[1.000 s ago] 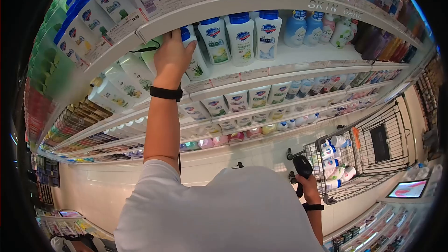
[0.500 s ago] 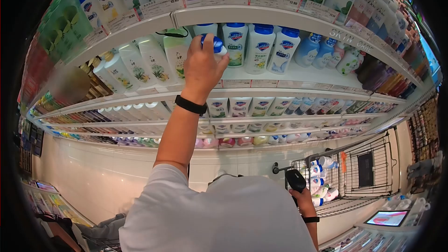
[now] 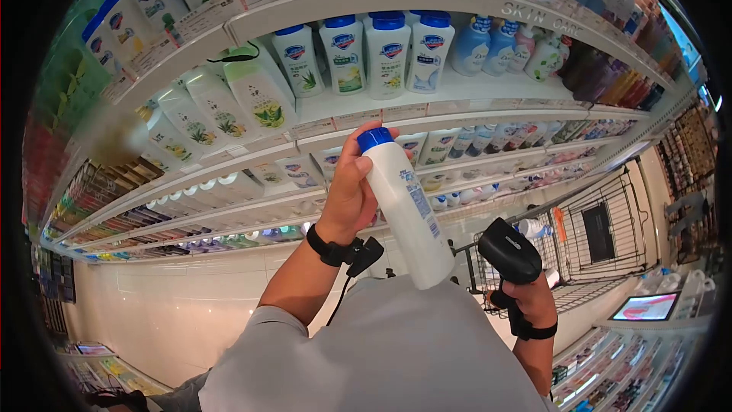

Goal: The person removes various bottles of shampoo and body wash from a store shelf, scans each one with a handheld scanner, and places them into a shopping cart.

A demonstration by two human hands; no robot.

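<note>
A white bottle with a blue cap (image 3: pixel 404 210) is held by my left hand (image 3: pixel 352 187), fingers wrapped round its upper part near the cap. It tilts in front of my chest, its back label with small print and a barcode facing right. My right hand (image 3: pixel 530 297) is closed on the handle of a black handheld scanner (image 3: pixel 511 250), whose head points up and left. A few similar white bottles with blue caps (image 3: pixel 387 57) stand on the shelf above, beside a pale green bottle (image 3: pixel 259 91).
A wire shopping cart (image 3: pixel 602 236) with bottles in it stands at the right. Long white shelves (image 3: pixel 320 122) packed with bottles run across the front. A lit screen (image 3: pixel 646 307) sits on a shelf at the lower right.
My left hand has drawn the bottle down from the shelf to in front of my chest. My right hand has raised the scanner closer to it. The view has shifted and turned.
</note>
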